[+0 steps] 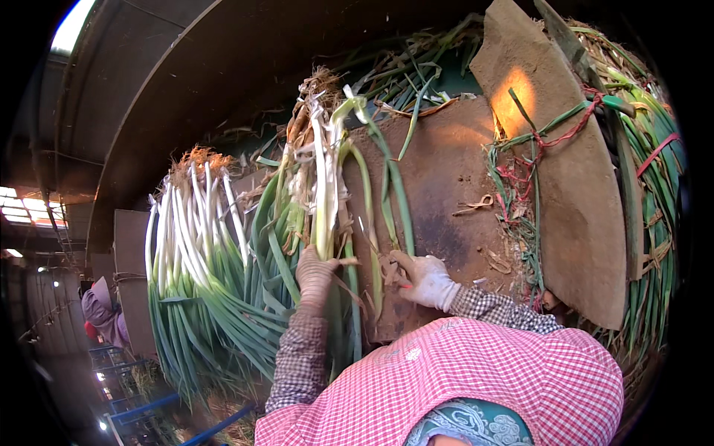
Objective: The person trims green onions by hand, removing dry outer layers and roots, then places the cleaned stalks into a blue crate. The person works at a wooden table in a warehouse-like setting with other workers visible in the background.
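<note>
My left hand (315, 279), in a soiled glove, is wrapped round the green onion stalks (321, 178) just below their white part. Their roots point away from me; loose, dry outer leaves (299, 141) cling round them. To the right, my right hand (430, 284), in a whitish glove, is closed with its fingers together. Brown, dry leaf-like scraps (392, 271) and a small red spot show at its fingertips; what it grips cannot be made out. Beside it lie peeled-away green leaves (394, 197), bent over the board. Left of my left hand rests a pile of cleaned green onions (195, 230).
The brown, dirt-covered board (454, 186) lies under the work. An upright brown panel (573, 193) stands at the right, with red and green ties (532, 149) hanging from it. More green onions (647, 215) lie beyond. Leaf scraps (416, 63) heap at the back. A person (104, 312) is far left.
</note>
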Action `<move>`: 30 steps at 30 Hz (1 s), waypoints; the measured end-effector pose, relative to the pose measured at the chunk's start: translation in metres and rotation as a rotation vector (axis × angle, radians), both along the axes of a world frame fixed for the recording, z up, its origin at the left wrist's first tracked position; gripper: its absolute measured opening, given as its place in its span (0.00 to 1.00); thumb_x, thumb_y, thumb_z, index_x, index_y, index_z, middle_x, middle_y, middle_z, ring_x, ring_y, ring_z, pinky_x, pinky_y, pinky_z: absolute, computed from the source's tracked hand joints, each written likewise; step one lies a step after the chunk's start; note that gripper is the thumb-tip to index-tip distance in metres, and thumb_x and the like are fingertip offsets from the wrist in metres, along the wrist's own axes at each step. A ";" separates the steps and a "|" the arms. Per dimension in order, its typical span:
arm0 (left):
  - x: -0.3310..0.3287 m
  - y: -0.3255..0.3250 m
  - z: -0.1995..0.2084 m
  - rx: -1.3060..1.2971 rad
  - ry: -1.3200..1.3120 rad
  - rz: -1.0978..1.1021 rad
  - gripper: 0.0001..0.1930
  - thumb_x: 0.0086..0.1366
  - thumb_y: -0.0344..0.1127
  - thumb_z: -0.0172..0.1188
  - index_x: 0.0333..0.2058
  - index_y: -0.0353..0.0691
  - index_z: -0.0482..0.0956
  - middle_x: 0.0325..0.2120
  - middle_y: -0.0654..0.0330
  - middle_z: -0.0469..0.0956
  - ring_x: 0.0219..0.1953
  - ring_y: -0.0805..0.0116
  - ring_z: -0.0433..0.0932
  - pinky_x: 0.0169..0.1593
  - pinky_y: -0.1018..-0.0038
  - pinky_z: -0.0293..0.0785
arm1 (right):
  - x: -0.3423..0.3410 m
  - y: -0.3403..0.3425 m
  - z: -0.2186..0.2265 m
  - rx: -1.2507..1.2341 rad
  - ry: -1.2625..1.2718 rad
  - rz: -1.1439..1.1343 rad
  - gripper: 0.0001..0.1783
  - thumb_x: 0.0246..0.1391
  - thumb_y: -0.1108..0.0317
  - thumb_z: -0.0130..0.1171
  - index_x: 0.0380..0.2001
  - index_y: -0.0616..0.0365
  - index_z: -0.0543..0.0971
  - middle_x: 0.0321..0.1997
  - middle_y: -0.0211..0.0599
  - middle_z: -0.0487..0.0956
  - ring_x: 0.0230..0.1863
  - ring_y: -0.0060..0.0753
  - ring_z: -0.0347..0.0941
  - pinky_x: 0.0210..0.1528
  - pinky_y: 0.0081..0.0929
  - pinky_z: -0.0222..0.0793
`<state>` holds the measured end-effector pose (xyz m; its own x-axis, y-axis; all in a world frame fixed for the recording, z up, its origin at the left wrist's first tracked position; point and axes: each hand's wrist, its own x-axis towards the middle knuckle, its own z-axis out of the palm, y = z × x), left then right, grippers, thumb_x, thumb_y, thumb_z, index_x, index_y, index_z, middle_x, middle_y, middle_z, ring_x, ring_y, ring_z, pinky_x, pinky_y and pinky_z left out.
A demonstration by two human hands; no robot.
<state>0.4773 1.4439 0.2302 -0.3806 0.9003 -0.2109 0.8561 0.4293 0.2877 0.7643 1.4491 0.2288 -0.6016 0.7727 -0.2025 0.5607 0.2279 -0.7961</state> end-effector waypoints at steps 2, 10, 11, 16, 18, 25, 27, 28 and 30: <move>-0.004 -0.004 0.022 0.152 -0.031 -0.121 0.25 0.51 0.41 0.71 0.43 0.30 0.77 0.37 0.43 0.79 0.39 0.46 0.80 0.48 0.59 0.79 | 0.003 -0.004 0.010 -0.046 -0.029 0.104 0.34 0.40 0.60 0.67 0.54 0.48 0.69 0.36 0.47 0.82 0.37 0.55 0.81 0.39 0.47 0.77; 0.074 -0.031 0.022 0.055 -1.504 0.410 0.23 0.66 0.41 0.61 0.56 0.37 0.73 0.38 0.60 0.80 0.38 0.69 0.79 0.44 0.72 0.78 | 0.019 -0.019 0.002 0.179 -0.060 0.031 0.33 0.43 0.58 0.66 0.55 0.45 0.68 0.33 0.47 0.83 0.35 0.52 0.82 0.38 0.44 0.78; 0.082 -0.033 0.023 0.023 -1.480 0.434 0.23 0.68 0.45 0.59 0.56 0.37 0.74 0.39 0.61 0.80 0.38 0.68 0.80 0.44 0.72 0.78 | 0.019 -0.001 0.012 -0.107 -0.297 0.091 0.35 0.46 0.56 0.65 0.59 0.43 0.66 0.35 0.45 0.83 0.36 0.52 0.82 0.37 0.45 0.78; 0.073 -0.044 -0.017 -0.027 -1.249 0.247 0.28 0.66 0.51 0.61 0.56 0.38 0.73 0.38 0.61 0.80 0.37 0.71 0.78 0.42 0.75 0.76 | 0.040 0.015 -0.038 0.245 -0.223 -0.255 0.44 0.50 0.47 0.68 0.64 0.61 0.67 0.47 0.50 0.81 0.49 0.51 0.78 0.53 0.44 0.70; 0.088 -0.053 0.017 -0.127 -1.061 0.185 0.25 0.64 0.45 0.62 0.55 0.37 0.73 0.37 0.62 0.79 0.36 0.73 0.76 0.40 0.76 0.75 | 0.019 0.045 -0.020 0.375 -0.079 -0.355 0.39 0.54 0.48 0.66 0.62 0.61 0.70 0.48 0.49 0.81 0.48 0.50 0.78 0.53 0.43 0.71; 0.096 -0.115 0.106 -0.459 -1.520 0.461 0.29 0.56 0.43 0.68 0.53 0.36 0.72 0.29 0.61 0.75 0.32 0.71 0.75 0.36 0.76 0.72 | -0.061 0.257 -0.083 -1.131 1.429 -0.506 0.12 0.58 0.66 0.64 0.41 0.63 0.81 0.38 0.40 0.84 0.40 0.41 0.80 0.42 0.44 0.80; 0.087 -0.130 0.115 -0.367 -1.554 0.582 0.31 0.53 0.43 0.69 0.54 0.35 0.71 0.28 0.60 0.75 0.31 0.71 0.75 0.34 0.76 0.72 | -0.067 0.302 -0.077 -0.820 1.313 -0.340 0.08 0.60 0.67 0.61 0.36 0.63 0.80 0.29 0.37 0.82 0.27 0.38 0.79 0.30 0.37 0.78; 0.085 -0.131 0.128 -0.289 -1.578 0.564 0.27 0.57 0.39 0.63 0.54 0.34 0.71 0.29 0.60 0.75 0.30 0.73 0.74 0.34 0.78 0.72 | -0.068 0.320 -0.072 -0.767 1.283 -0.316 0.08 0.60 0.68 0.61 0.33 0.62 0.79 0.25 0.36 0.81 0.23 0.36 0.77 0.27 0.36 0.77; 0.073 -0.131 0.136 -0.275 -1.602 0.513 0.26 0.58 0.38 0.62 0.53 0.34 0.71 0.28 0.61 0.75 0.28 0.74 0.74 0.33 0.78 0.71 | -0.068 0.358 -0.060 -0.812 1.214 -0.372 0.07 0.57 0.69 0.65 0.29 0.60 0.78 0.20 0.35 0.79 0.16 0.35 0.73 0.23 0.37 0.75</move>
<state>0.5498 1.3133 0.3665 0.1334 0.6363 -0.7599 -0.4268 0.7289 0.5353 0.6967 1.8070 0.1689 -0.5130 0.8404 -0.1750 -0.5877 -0.4924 -0.6420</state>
